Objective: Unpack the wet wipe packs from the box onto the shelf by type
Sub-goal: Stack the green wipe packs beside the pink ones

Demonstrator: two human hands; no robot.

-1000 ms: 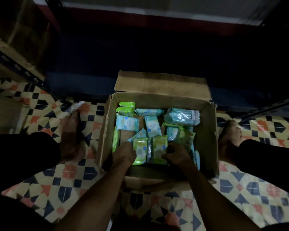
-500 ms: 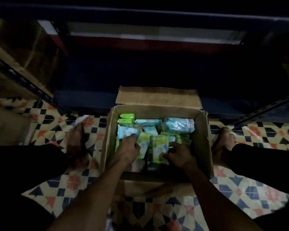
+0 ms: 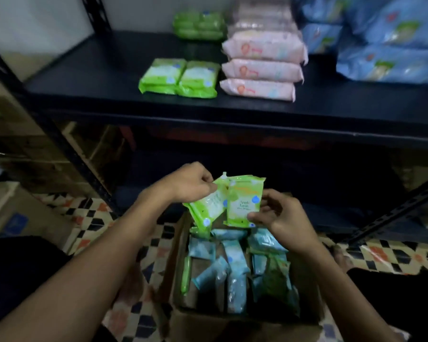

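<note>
Two green packs came up out of the box (image 3: 245,324): your left hand (image 3: 192,182) pinched one (image 3: 208,208), your right hand (image 3: 281,215) gripped the other (image 3: 244,203), ready for the green pile (image 3: 179,79) on the shelf (image 3: 97,77) above.

The only print that can be made out stands on the green pack (image 3: 244,203) pinched in the right hand (image 3: 279,215); on its front, below a round blue badge, the words read roughly "Apple Fresh", with a smaller line beneath too blurred to read; the second green pack (image 3: 208,208), held tilted by the left hand (image 3: 188,183), bears lettering and blue dots, but none of it is legible; the green, pink and blue packs on the shelf (image 3: 97,77) carry pictures and labels too blurred to read; the blue packs in the box (image 3: 232,327) likewise.
</note>
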